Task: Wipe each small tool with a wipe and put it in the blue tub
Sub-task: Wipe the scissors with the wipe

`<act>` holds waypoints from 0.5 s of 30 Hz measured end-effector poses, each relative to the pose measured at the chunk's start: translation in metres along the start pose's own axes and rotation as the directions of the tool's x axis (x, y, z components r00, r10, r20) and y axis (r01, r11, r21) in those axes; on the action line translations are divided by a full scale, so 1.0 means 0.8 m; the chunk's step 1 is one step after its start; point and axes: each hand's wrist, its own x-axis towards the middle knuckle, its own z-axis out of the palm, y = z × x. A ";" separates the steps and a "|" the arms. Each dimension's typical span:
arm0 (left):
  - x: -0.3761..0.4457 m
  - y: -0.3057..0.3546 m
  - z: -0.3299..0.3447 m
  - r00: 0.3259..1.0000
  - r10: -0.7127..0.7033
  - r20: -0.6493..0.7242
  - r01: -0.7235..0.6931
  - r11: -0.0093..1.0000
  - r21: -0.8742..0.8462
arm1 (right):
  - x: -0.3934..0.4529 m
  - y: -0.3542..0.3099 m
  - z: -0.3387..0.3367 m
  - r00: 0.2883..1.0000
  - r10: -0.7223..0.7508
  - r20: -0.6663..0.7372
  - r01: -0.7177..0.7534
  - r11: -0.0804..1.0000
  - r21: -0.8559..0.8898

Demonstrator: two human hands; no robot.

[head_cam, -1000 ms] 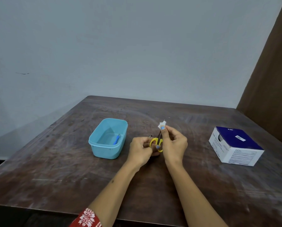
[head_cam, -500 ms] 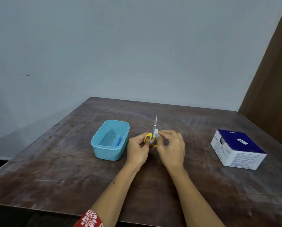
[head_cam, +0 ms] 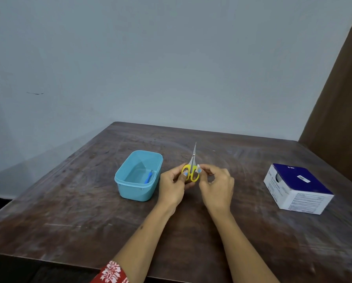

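Note:
Small scissors (head_cam: 192, 163) with yellow handles and silver blades point away from me above the table's middle. My left hand (head_cam: 174, 185) grips the left handle loop. A small white wipe (head_cam: 198, 169) is pinched by my right hand (head_cam: 217, 187) against the right handle loop. To the left of both hands stands the light blue tub (head_cam: 130, 190), with a small blue tool (head_cam: 149, 176) lying inside it at its right end.
A white and dark blue box (head_cam: 297, 188) sits on the right of the dark wooden table (head_cam: 68, 211). A pale wall stands behind the table and a brown panel rises at the far right.
The wipe has slid from the blade tips down to the yellow handle, leaving the blades bare. Both hands stay on the scissors.

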 end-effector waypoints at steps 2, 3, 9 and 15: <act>0.000 0.001 -0.001 1.000 -0.006 -0.002 0.006 1.000 -0.008 | -0.001 0.000 0.001 0.999 -0.045 0.012 0.045 0.999 -0.013; -0.001 0.002 0.000 1.000 -0.006 0.007 0.006 1.000 -0.019 | -0.001 0.001 0.001 0.997 -0.072 0.017 0.073 0.997 -0.029; -0.004 0.006 0.000 0.997 -0.017 0.079 0.028 0.991 -0.134 | 0.001 0.003 0.000 1.000 0.016 0.012 -0.015 0.999 -0.035; -0.004 0.005 0.000 0.994 -0.047 0.098 0.060 0.990 -0.130 | 0.001 0.002 -0.002 0.984 -0.156 -0.080 0.142 0.977 -0.156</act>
